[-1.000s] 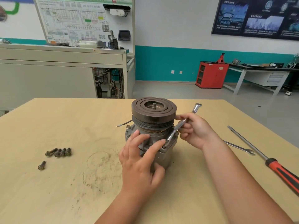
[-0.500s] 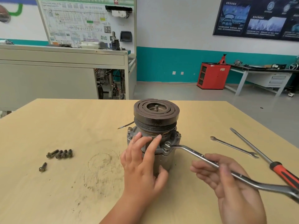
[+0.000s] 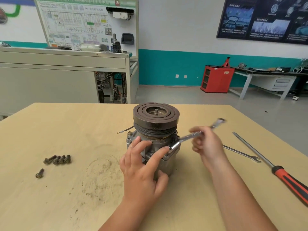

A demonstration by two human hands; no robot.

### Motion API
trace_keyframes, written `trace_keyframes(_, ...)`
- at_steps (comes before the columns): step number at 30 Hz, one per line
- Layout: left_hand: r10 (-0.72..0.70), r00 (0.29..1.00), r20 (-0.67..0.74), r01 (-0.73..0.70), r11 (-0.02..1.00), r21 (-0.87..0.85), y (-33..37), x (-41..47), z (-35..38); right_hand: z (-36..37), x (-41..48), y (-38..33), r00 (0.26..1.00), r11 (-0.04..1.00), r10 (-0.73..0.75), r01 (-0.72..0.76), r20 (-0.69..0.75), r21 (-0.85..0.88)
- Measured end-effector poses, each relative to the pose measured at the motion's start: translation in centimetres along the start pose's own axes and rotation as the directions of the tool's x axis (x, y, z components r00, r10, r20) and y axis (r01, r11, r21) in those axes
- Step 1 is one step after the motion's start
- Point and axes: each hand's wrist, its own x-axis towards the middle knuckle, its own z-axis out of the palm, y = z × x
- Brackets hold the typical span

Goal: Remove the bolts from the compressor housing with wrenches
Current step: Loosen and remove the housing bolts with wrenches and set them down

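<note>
Standing between hands (image 3: 141,174): compressor housing (image 3: 169,164)

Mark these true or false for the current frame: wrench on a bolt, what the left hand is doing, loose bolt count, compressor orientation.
1. The right hand grips a wrench whose head sits at the flange of the compressor housing. True.
2. The left hand holds the screwdriver. False: it holds the compressor housing, and the screwdriver lies on the table to the right.
3. Five loose bolts lie on the table left of the compressor, four together and one apart. True.
4. The compressor lies on its side. False: it stands upright with the pulley on top.
</note>
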Motion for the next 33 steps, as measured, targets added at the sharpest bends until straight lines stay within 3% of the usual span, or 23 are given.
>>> trace_keyframes(2,0.004,1.000,0.024,-0.004,1.000,0.008,-0.2,0.0,-0.2,1.6,2.7,0.3,0.972,0.979,0.204,-0.205,0.114,0.005)
trace_keyframes(4,0.018,0.999,0.042,-0.019,1.000,0.012,-0.4,0.0,-0.3,2.4,3.7,0.3,0.946,0.940,0.268,-0.298,0.183,0.168)
trace_keyframes(7,0.006,1.000,0.028,-0.004,0.997,-0.074,-0.2,0.0,-0.5,0.0,2.5,0.0,0.966,0.777,0.139,-0.244,0.219,0.580)
trace_keyframes(9,0.013,1.000,-0.002,-0.013,0.987,-0.162,0.4,0.2,-0.9,-3.3,1.2,0.3,0.989,0.735,0.024,-0.115,0.145,0.668)
trace_keyframes(11,0.088,0.996,-0.030,-0.093,0.967,-0.237,1.5,-0.1,-1.1,-7.1,-0.1,1.2,0.996,0.891,-0.089,0.065,0.032,0.450)
trace_keyframes(12,0.141,0.990,-0.005,-0.137,0.950,-0.279,2.6,-0.5,-0.9,-8.8,-0.5,1.6,0.988,0.968,-0.156,0.154,-0.001,0.197)
trace_keyframes(13,0.204,0.978,0.043,-0.180,0.930,-0.320,3.9,-0.8,-0.6,-10.0,-0.8,2.0,0.976,0.969,-0.219,0.217,-0.006,-0.118)
trace_keyframes(15,0.339,0.897,0.283,-0.247,0.917,-0.313,6.6,-1.8,1.1,-12.1,-0.6,2.7,0.966,0.761,-0.236,0.249,0.103,-0.599)
trace_keyframes(16,0.314,0.808,0.499,-0.219,0.945,-0.242,8.0,-2.3,2.3,-12.7,-0.3,3.2,0.963,0.621,-0.192,0.268,0.189,-0.736)
trace_keyframes(17,0.232,0.695,0.681,-0.196,0.972,-0.131,9.1,-2.3,3.3,-13.0,0.2,3.6,0.952,0.489,-0.129,0.305,0.278,-0.817)
trace_keyframes(18,0.165,0.626,0.762,-0.197,0.979,-0.050,9.9,-2.0,3.9,-13.0,0.8,4.1,0.940,0.402,-0.054,0.330,0.338,-0.854)
trace_keyframes(20,0.110,0.636,0.764,-0.129,0.991,-0.035,10.6,-1.9,5.3,-12.5,1.3,4.8,0.933,0.306,0.044,0.329,0.358,-0.893)
trace_keyframes(21,0.122,0.612,0.781,-0.113,0.991,-0.067,10.9,-2.4,6.1,-12.3,1.4,5.0,0.923,0.202,0.027,0.371,0.384,-0.906)
trace_keyframes(23,0.136,0.664,0.736,-0.121,0.990,-0.073,10.7,-3.3,7.1,-12.0,1.7,4.9,0.904,0.089,0.054,0.419,0.425,-0.903)
trace_keyframes(25,0.150,0.612,0.776,-0.052,0.987,-0.149,9.8,-3.5,6.6,-11.9,2.1,4.1,0.877,0.015,0.167,0.455,0.451,-0.890)
trace_keyframes(26,0.146,0.597,0.789,0.021,0.980,-0.198,9.2,-3.6,5.9,-11.6,2.2,3.6,0.882,0.011,0.163,0.447,0.442,-0.895)
trace_keyframes(27,0.129,0.637,0.760,0.112,0.960,-0.257,8.4,-3.4,5.1,-11.1,1.9,2.9,0.896,0.053,0.107,0.427,0.431,-0.903)
trace_keyframes(28,0.107,0.736,0.668,0.180,0.921,-0.345,7.7,-3.1,4.0,-10.2,1.5,2.3,0.905,0.134,-0.008,0.422,0.425,-0.896)
trace_keyframes(30,-0.038,0.899,0.436,0.285,0.808,-0.516,6.6,-2.5,1.3,-7.1,-0.3,1.2,0.878,0.443,-0.292,0.475,0.379,-0.760)
trace_keyframes(31,-0.141,0.939,0.314,0.302,0.778,-0.551,6.0,-2.5,0.2,-5.3,-1.5,0.8,0.857,0.557,-0.363,0.514,0.366,-0.652)
trace_keyframes(33,-0.316,0.927,0.202,0.373,0.726,-0.577,5.4,-2.5,-0.8,-1.9,-3.6,0.3,0.852,0.703,-0.356,0.515,0.384,-0.490)
